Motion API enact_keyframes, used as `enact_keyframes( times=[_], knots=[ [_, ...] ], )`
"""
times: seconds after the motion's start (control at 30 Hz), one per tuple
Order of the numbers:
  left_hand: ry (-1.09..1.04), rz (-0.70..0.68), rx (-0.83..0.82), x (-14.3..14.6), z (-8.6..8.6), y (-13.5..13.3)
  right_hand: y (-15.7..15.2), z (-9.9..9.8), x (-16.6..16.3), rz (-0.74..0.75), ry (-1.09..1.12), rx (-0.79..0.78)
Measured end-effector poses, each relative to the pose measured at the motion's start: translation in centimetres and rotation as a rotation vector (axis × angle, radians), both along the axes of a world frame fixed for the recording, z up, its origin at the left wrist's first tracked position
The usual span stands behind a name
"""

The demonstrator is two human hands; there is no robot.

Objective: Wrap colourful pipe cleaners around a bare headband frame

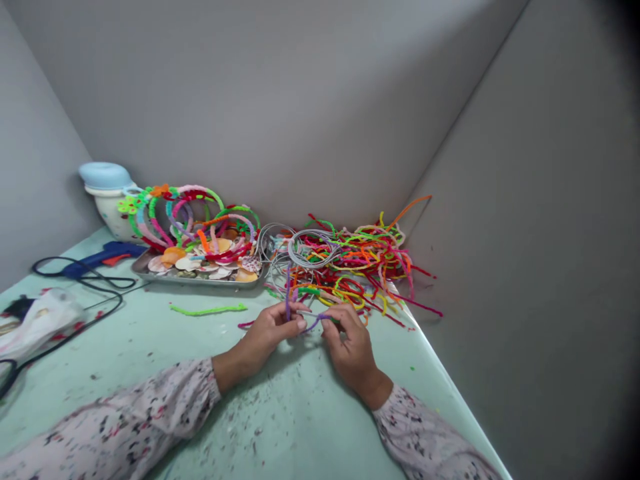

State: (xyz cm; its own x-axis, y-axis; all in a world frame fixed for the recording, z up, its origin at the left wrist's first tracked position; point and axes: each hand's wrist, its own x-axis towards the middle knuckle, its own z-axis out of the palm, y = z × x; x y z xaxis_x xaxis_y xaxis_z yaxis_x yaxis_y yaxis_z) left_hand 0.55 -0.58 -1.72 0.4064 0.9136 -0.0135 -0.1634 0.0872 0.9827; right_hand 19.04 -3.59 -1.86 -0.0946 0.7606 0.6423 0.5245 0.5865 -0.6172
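1. One purple fuzzy strand (288, 293) is at the centre of the frame, part of it standing upright by the left hand (265, 330), part sagging toward the right hand (353, 343).
2. Left grip: closed, thumb and fingertips seemingly pinching the strand.
3. Right grip: also closed, fingertips bunched on the strand's other stretch.
4. Between them runs a thin grey piece (306, 312); whether it belongs to a ring, I cannot tell.
5. Done, it seems: several fuzzy-covered rings (150, 230), left of centre, standing over shells in a metal tray (200, 282).
6. Left, judging by what shows: the piece in hand looks partway, with purple length hanging loose. Bare grey rings (313, 250) lie uncovered above the hands, beside a heap of coloured strands (370, 257).
7. One green strand (207, 311) lies apart on the counter (310, 420), left of the hands.
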Motion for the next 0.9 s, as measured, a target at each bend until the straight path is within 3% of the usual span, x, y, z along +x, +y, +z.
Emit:
enact_keyframes(
  times=[0.13, 0.3, 0.43, 0.57, 0.63, 0.9],
  knots=[
    [0.063, -0.040, 0.011, 0.1, 0.5, -0.1, 0.0, -0.2, -0.1, 0.078, -0.062, -0.024],
    [0.111, 0.034, 0.044, 0.3, 0.4, 0.0, -0.2, -0.3, -0.2, 0.073, -0.056, -0.057],
    [0.130, 0.076, 0.059, 0.2, 0.2, 0.0, 0.3, 0.3, 0.6, -0.090, 0.020, -0.075],
    [0.152, 0.077, 0.081, 0.2, 0.2, -0.1, 1.9, 1.4, 2.6, -0.355, -0.022, -0.063],
    [0.163, 0.076, 0.087, 0.2, 0.4, -0.2, 2.7, 1.6, 3.5, -0.403, -0.055, -0.089],
    [0.194, 0.065, 0.134, 0.1, 0.9, -0.4, 4.2, -0.6, 4.9, -0.264, -0.039, -0.306]
  ],
)
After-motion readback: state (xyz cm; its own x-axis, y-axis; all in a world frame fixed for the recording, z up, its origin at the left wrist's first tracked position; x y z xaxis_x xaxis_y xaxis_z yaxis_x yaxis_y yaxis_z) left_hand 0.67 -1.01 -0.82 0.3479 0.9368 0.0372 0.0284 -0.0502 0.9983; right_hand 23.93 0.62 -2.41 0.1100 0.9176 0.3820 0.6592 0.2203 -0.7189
